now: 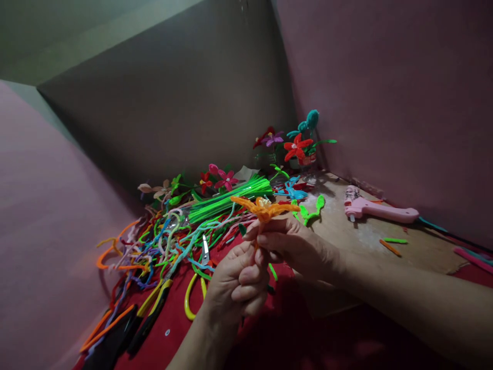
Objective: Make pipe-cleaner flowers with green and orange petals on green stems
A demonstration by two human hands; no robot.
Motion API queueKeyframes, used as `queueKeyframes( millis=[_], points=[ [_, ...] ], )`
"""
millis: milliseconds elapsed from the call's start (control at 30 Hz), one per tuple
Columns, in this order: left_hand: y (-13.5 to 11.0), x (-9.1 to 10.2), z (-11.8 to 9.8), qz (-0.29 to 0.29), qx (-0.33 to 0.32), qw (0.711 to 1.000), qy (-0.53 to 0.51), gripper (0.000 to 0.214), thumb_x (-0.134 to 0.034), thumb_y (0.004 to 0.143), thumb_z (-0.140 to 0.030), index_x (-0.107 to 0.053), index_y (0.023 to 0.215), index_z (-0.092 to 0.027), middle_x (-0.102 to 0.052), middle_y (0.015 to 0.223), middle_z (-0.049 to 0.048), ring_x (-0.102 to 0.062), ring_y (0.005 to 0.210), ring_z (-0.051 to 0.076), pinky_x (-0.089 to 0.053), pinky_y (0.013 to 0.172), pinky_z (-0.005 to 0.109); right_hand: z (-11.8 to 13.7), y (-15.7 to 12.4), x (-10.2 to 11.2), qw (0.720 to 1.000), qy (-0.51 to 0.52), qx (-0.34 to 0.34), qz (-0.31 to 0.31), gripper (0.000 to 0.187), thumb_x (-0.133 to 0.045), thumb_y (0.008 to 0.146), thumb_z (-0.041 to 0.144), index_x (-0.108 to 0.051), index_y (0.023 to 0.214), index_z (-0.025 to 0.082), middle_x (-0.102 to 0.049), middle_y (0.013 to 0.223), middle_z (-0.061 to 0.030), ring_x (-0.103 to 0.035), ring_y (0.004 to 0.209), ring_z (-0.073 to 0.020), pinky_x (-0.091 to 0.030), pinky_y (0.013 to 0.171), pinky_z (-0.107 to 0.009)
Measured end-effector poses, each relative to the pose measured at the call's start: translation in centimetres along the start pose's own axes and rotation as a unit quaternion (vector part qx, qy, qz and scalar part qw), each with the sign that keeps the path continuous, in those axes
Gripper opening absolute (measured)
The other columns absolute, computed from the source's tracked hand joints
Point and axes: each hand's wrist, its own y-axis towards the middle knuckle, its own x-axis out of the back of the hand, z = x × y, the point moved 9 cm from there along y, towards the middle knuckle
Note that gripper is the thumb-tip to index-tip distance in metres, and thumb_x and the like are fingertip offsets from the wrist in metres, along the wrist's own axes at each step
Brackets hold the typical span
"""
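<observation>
An orange pipe-cleaner flower (pixel 265 208) with a pale yellow centre stands upright between my two hands. My left hand (pixel 242 282) is closed around its stem from below. Just under the petals, my right hand (pixel 285 239) pinches the upper stem, its thumb and fingers pressed together. A small dark green leaf (pixel 242 229) shows beside the right fingertips. Most of the stem is hidden by my fingers. Behind the flower lies a bundle of bright green pipe cleaners (pixel 231 198).
Loose coloured pipe cleaners (pixel 154 246) heap up at left, near yellow-handled scissors (pixel 194 298) and pliers (pixel 154 303). A pink glue gun (pixel 379 209) rests on the brown board (pixel 339 236) at right. Finished flowers (pixel 298 146) stand in glass at the back, by the walls.
</observation>
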Motion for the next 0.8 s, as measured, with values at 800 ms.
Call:
queueKeyframes(
  millis=[800],
  points=[
    [-0.1,1.3,-1.0,-0.072,-0.012,0.996,0.053,0.013,-0.052,0.082,-0.025,-0.058,0.076,-0.015,-0.039,0.044,-0.0089,-0.012,0.026,-0.002,-0.024,0.024,0.009,0.5,0.2,1.0,0.998,-0.043,0.022,-0.040,0.010,-0.059,0.075,0.021,-0.062,0.067,0.015,-0.050,0.059,0.0026,-0.036,0.051,-0.0065,-0.025,0.048,-0.023]
  ],
)
